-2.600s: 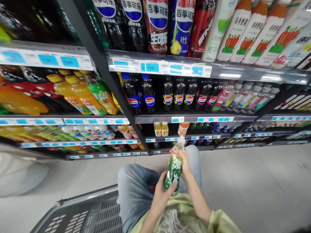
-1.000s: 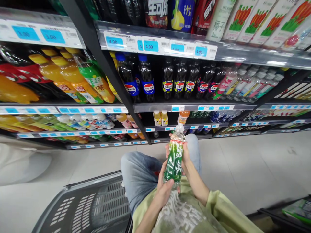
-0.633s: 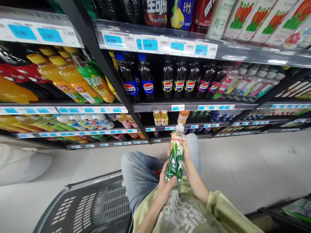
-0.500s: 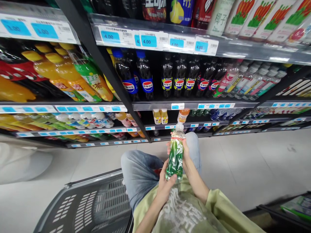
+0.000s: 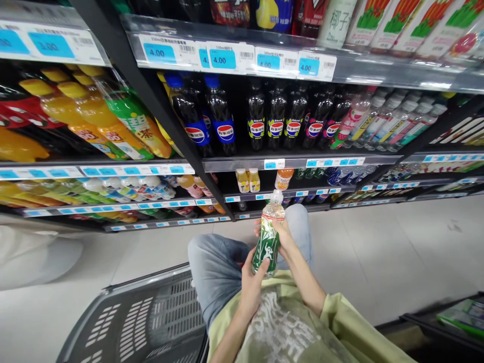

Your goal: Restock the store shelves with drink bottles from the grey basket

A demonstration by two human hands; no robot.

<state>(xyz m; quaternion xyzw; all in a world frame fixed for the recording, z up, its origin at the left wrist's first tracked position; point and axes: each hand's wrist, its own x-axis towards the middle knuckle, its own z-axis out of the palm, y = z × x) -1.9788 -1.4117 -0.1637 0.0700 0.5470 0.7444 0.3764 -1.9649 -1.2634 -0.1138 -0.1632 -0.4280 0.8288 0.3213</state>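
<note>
A clear drink bottle (image 5: 266,242) with a green label and a whitish cap is held in front of my body, cap end pointing toward the shelves. Around its lower left side wraps my left hand (image 5: 252,280), thumb across the label near the base. My right hand (image 5: 283,238) grips the upper right side, and some of its fingers are hidden behind the bottle. Both hands are closed on it, above my bent knees.
A grey shopping basket or cart (image 5: 139,317) stands at my left. Ahead, drink shelves hold cola bottles (image 5: 223,118), orange drink bottles (image 5: 86,113) and two small yellow bottles (image 5: 248,180). A dark low rack (image 5: 434,322) is at the lower right.
The bottle has turned in my hands, showing more of the label's figure, and tilts slightly more, its base shifted left. My left hand moved a little left with it. The view shifted slightly.
</note>
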